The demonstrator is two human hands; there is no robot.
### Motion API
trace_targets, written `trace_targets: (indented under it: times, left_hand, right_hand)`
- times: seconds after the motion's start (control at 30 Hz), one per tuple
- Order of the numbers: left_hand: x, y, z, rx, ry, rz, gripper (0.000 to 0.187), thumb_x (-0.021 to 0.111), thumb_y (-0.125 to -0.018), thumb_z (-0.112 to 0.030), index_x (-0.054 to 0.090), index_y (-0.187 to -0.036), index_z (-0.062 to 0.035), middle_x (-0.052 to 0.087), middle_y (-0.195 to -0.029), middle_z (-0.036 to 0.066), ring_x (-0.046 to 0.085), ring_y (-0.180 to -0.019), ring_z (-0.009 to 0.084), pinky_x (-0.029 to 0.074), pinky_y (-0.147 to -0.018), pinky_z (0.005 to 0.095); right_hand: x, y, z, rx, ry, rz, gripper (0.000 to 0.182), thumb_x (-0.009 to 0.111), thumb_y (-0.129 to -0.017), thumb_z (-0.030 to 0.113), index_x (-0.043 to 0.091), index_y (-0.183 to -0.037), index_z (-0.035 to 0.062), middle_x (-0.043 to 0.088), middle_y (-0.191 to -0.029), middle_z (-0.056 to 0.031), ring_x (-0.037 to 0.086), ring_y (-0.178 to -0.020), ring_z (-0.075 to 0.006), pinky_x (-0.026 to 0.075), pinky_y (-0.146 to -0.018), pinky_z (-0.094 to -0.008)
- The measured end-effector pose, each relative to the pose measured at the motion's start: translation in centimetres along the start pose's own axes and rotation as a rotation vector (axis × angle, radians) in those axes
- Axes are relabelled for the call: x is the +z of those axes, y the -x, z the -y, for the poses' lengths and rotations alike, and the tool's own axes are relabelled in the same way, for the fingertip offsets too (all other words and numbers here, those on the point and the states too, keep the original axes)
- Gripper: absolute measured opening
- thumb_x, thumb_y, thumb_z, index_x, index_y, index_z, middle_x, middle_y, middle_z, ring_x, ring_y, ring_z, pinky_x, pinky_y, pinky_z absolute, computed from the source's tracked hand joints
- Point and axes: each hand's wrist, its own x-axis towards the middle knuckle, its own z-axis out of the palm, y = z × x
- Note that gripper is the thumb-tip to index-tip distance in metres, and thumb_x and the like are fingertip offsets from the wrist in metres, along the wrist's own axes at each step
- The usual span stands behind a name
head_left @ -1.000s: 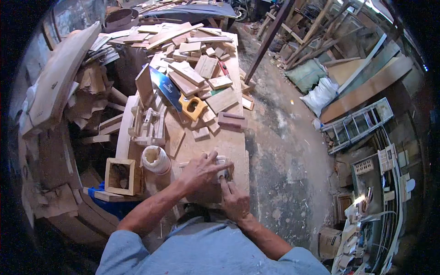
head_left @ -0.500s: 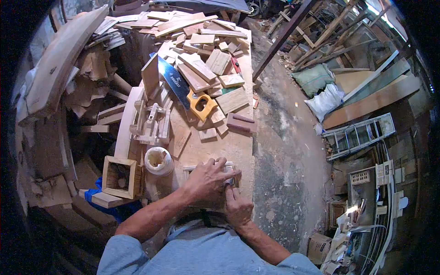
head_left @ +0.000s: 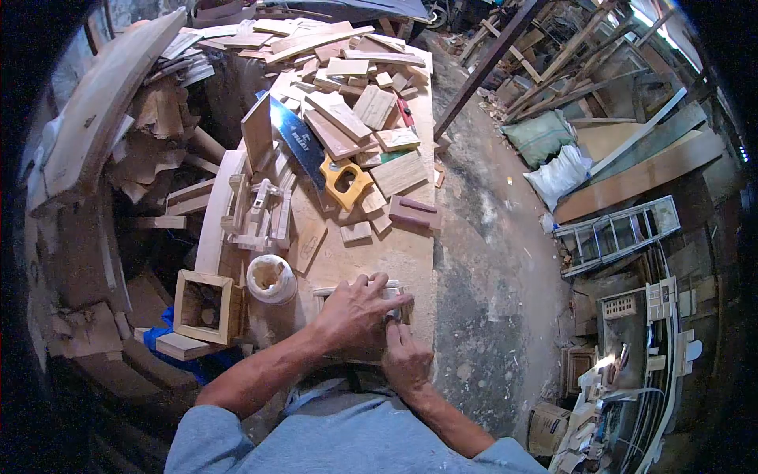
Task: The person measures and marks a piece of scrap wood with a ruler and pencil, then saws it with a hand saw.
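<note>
Near the front edge of the wooden workbench (head_left: 355,259), my left hand (head_left: 359,310) lies over a small wooden frame (head_left: 325,292), its fingers spread and pressing on the piece. Just to its right and closer to my body, my right hand (head_left: 407,359) has its fingers curled, with the fingertips at the frame's right end. A small greyish thing shows between the two hands, too small to make out. An open white tub (head_left: 272,280) with yellowish stuff on its rim stands left of the frame.
A handsaw (head_left: 346,182) with a yellow handle rests on heaped wood offcuts (head_left: 332,114). A wooden clamp-like jig (head_left: 260,209) and a square wooden box (head_left: 204,307) are at the left. A dark red sanding block (head_left: 415,212) lies near the bench's right edge.
The view has shifted slightly. Both hands keep nearly the same place on the frame, with only a slight shift of the right fingers.
</note>
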Motion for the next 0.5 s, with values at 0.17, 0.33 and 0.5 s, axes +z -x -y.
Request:
trace_targets:
  times: [0.17, 0.33, 0.5]
  left_hand:
    - [0.0, -0.1, 0.1, 0.004, -0.029, 0.023, 0.065, 0.068, -0.088, -0.027, 0.047, -0.149, -0.0356, 0.052, -0.127, 0.017, 0.060, -0.112, 0.0349, 0.057, -0.084, 0.0472]
    - [0.7, -0.1, 0.4, 0.012, -0.039, -0.010, 0.066, 0.068, -0.087, -0.025, 0.047, -0.149, -0.0361, 0.052, -0.126, 0.017, 0.060, -0.111, 0.0346, 0.057, -0.082, 0.0466]
    - [1.3, -0.1, 0.4, 0.006, -0.049, -0.019, 0.071, 0.070, -0.085, -0.026, 0.045, -0.150, -0.0370, 0.052, -0.126, 0.016, 0.061, -0.111, 0.0350, 0.058, -0.081, 0.0464]
  right_hand:
    - [-0.3, 0.2, 0.1, 0.005, 0.008, -0.005, 0.035, 0.062, -0.079, 0.004, 0.066, -0.114, 0.0023, 0.062, -0.087, -0.0113, 0.064, -0.058, -0.0298, 0.051, -0.050, -0.0403]
    - [-0.3, -0.3, 0.2, 0.034, -0.017, -0.014, 0.033, 0.063, -0.081, 0.005, 0.065, -0.114, 0.0033, 0.062, -0.088, -0.0106, 0.065, -0.058, -0.0302, 0.052, -0.051, -0.0408]
    - [-0.2, 0.0, -0.1, 0.037, -0.032, 0.015, 0.033, 0.063, -0.083, 0.007, 0.064, -0.115, 0.0034, 0.061, -0.087, -0.0113, 0.065, -0.059, -0.0315, 0.053, -0.052, -0.0418]
